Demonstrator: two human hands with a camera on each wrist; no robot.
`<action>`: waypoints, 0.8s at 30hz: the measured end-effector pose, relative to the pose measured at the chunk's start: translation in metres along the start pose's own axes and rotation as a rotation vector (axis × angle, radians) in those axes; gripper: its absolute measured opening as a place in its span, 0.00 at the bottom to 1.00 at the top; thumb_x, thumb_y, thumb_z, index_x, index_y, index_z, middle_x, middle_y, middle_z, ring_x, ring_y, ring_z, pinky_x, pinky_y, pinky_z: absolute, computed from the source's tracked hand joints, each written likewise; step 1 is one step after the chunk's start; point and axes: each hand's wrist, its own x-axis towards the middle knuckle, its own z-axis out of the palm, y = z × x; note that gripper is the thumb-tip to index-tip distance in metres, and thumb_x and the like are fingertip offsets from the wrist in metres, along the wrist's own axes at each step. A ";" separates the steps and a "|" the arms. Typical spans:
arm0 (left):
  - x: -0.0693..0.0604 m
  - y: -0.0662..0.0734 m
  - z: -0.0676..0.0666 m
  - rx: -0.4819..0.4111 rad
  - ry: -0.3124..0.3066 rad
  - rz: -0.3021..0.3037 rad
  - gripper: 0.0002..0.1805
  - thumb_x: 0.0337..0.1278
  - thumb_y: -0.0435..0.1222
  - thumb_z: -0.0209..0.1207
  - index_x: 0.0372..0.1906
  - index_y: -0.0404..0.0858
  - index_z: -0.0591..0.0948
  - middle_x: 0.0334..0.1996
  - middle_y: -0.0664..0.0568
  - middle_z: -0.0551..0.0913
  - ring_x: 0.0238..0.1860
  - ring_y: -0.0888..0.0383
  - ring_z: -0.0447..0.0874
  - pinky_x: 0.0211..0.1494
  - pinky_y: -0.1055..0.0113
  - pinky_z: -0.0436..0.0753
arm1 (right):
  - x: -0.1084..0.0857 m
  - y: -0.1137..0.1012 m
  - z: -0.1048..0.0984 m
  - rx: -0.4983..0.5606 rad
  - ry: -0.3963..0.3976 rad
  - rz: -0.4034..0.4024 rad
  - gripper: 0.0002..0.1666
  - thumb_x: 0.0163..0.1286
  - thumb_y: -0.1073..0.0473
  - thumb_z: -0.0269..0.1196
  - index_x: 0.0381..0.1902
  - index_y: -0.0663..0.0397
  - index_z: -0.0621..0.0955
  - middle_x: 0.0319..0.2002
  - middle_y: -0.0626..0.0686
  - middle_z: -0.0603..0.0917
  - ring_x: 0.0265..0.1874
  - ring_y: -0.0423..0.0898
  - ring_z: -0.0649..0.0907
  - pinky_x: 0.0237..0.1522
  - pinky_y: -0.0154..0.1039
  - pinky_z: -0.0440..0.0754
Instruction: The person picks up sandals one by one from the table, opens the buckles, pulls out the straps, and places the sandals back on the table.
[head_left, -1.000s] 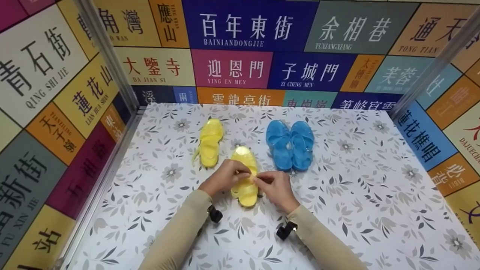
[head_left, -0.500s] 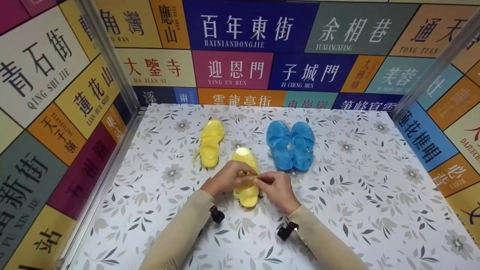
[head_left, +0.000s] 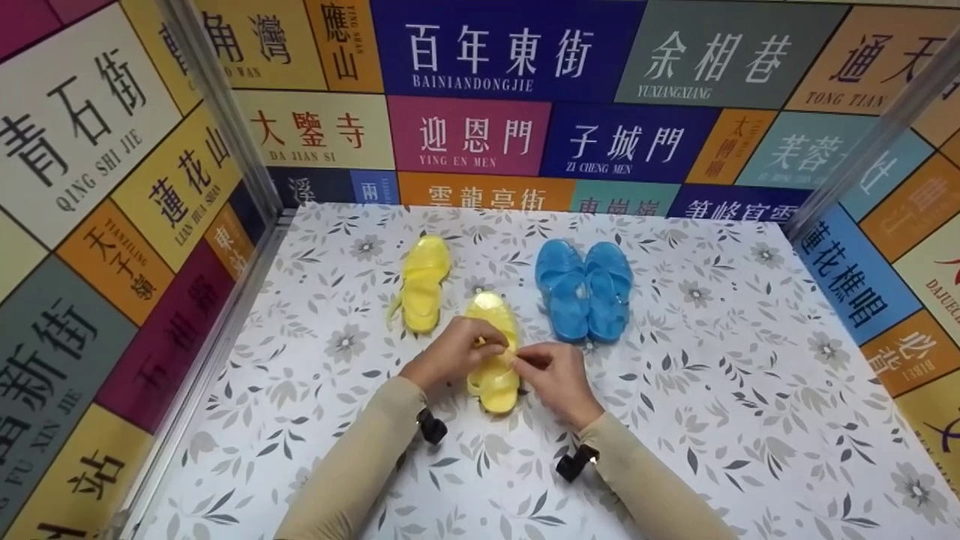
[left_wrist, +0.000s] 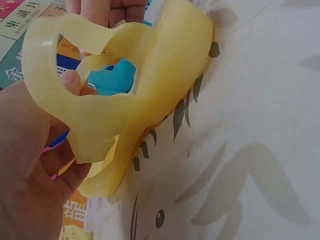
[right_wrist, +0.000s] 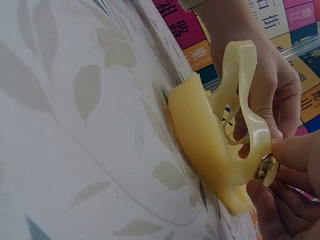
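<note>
A yellow jelly sandal (head_left: 495, 401) lies on the patterned cloth before me, toe away. My left hand (head_left: 454, 349) holds its strap from the left; the left wrist view shows the thumb (left_wrist: 70, 80) through the strap loop (left_wrist: 42, 65). From the other side, my right hand (head_left: 556, 375) pinches the strap end by a small round metal buckle (right_wrist: 266, 167), clearest in the right wrist view. Whether the buckle is fastened is hard to tell. A second yellow sandal (head_left: 421, 289) lies farther off to the left, its ankle strap sticking out at the side.
Two blue sandals (head_left: 583, 292) lie side by side behind my right hand. White cloth with grey leaves (head_left: 720, 420) covers the table. Walls of coloured sign panels (head_left: 469, 135) enclose the back and both sides, with metal posts (head_left: 225, 97) at the corners.
My left fingertips reached right toward the right hand half a second ago, then drew slightly back left. My right hand stays almost still at the strap; the sandals keep their places.
</note>
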 end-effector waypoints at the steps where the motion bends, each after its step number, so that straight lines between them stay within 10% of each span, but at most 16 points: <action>1: -0.001 0.000 0.001 0.003 -0.008 -0.004 0.07 0.70 0.34 0.67 0.45 0.37 0.92 0.41 0.50 0.92 0.45 0.55 0.90 0.54 0.61 0.87 | -0.001 0.000 0.000 -0.003 -0.001 0.003 0.07 0.65 0.58 0.77 0.41 0.51 0.93 0.37 0.48 0.93 0.37 0.43 0.90 0.43 0.38 0.88; 14: 0.005 0.004 0.001 0.017 -0.015 0.111 0.07 0.64 0.32 0.71 0.45 0.40 0.92 0.42 0.53 0.93 0.46 0.56 0.89 0.58 0.62 0.84 | 0.004 0.001 -0.003 -0.049 -0.004 -0.078 0.06 0.66 0.58 0.76 0.39 0.52 0.93 0.34 0.46 0.92 0.33 0.41 0.89 0.37 0.35 0.87; 24: 0.001 0.001 0.003 -0.042 -0.015 0.067 0.04 0.63 0.33 0.71 0.41 0.40 0.93 0.39 0.53 0.93 0.42 0.59 0.89 0.53 0.65 0.86 | 0.002 0.000 0.001 -0.059 -0.005 -0.059 0.06 0.65 0.59 0.77 0.39 0.51 0.93 0.35 0.47 0.92 0.35 0.42 0.89 0.38 0.36 0.88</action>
